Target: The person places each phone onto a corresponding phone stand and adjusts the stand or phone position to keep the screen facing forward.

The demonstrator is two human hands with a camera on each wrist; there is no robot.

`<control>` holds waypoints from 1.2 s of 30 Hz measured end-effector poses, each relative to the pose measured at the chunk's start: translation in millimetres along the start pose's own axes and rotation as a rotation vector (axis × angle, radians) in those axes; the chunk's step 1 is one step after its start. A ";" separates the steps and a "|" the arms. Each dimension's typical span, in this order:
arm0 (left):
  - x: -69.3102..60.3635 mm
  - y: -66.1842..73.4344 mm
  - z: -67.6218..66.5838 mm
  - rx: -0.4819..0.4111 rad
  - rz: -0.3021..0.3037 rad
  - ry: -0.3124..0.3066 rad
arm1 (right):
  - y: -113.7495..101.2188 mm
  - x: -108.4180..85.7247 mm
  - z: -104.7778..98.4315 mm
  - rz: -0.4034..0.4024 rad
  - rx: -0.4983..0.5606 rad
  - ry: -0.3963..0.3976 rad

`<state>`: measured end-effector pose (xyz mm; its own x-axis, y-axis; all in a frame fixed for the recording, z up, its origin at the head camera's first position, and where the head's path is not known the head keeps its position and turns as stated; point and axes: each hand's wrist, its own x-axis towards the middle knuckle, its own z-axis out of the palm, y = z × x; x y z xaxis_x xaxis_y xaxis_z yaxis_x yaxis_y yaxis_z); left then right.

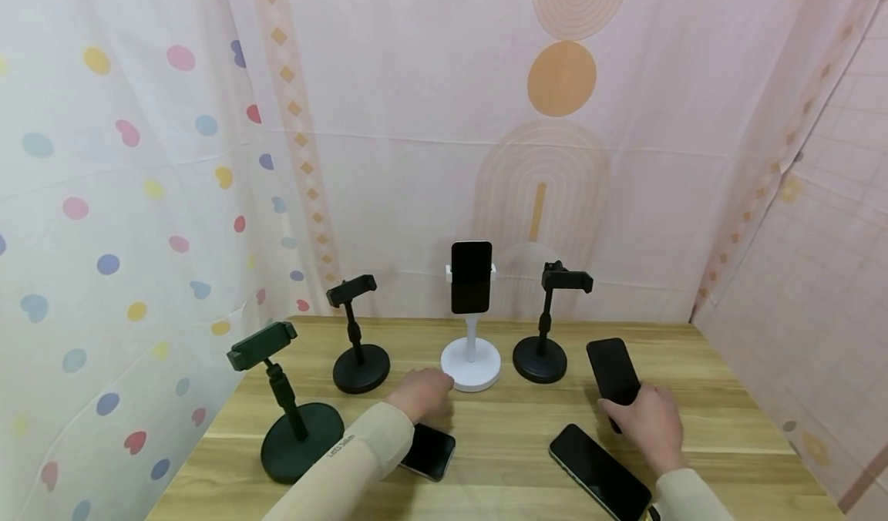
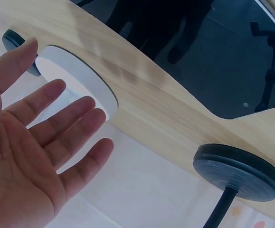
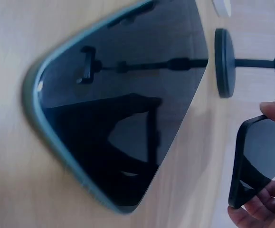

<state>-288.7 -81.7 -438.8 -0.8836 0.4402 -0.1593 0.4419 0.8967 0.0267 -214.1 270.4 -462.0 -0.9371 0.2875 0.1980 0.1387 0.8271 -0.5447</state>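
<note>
My right hand (image 1: 654, 424) grips a black smartphone (image 1: 612, 368) by its edges, tilted at the right of the table. In the right wrist view, thumb and fingers hold that phone's opposite sides. My left hand (image 1: 423, 394), its fingers spread and relaxed in the left wrist view, hovers by the base of the white phone stand (image 1: 470, 367) and holds nothing. That stand carries an upright phone (image 1: 472, 278). Below the left hand lies another phone (image 1: 430, 453), partly hidden by the sleeve. A larger phone (image 1: 598, 471) lies flat near my right wrist.
Two black phone stands (image 1: 361, 368) (image 1: 539, 359) flank the white one, and a dark green stand (image 1: 301, 440) is at the left, all with bare holders. Patterned curtains (image 1: 402, 120) hang behind the wooden table (image 1: 513, 436) and along both sides.
</note>
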 end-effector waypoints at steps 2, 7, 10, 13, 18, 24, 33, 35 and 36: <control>0.8 0.6 -0.7 0.009 0.013 0.005 | -5.8 -1.4 1.0 0.008 0.014 0.021; 2.8 2.5 -1.0 0.028 0.039 0.023 | -19.1 -2.6 2.3 0.019 0.063 0.091; 4.0 4.3 -1.8 0.043 0.049 0.045 | -26.0 -2.5 2.1 0.024 0.096 0.140; 5.3 6.7 -3.1 0.050 0.060 0.075 | -32.0 -2.6 1.3 0.038 0.127 0.180; 9.1 9.8 -5.4 0.042 0.092 0.127 | -38.6 -3.1 0.1 0.056 0.172 0.233; 15.2 13.6 -7.1 0.062 0.144 0.191 | -47.2 -2.5 -5.6 0.049 0.224 0.285; 15.8 21.7 -17.1 0.081 0.199 0.276 | -63.0 -0.6 -14.7 0.021 0.271 0.358; 15.7 23.5 -18.8 0.087 0.207 0.296 | -65.7 0.0 -16.6 0.019 0.280 0.371; 15.7 24.4 -19.7 0.088 0.211 0.304 | -66.8 0.2 -17.5 0.017 0.283 0.378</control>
<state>-294.8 -52.0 -421.2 -0.7716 0.6202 0.1414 0.6188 0.7833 -0.0595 -217.9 223.7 -411.3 -0.7459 0.4992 0.4409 0.0111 0.6712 -0.7412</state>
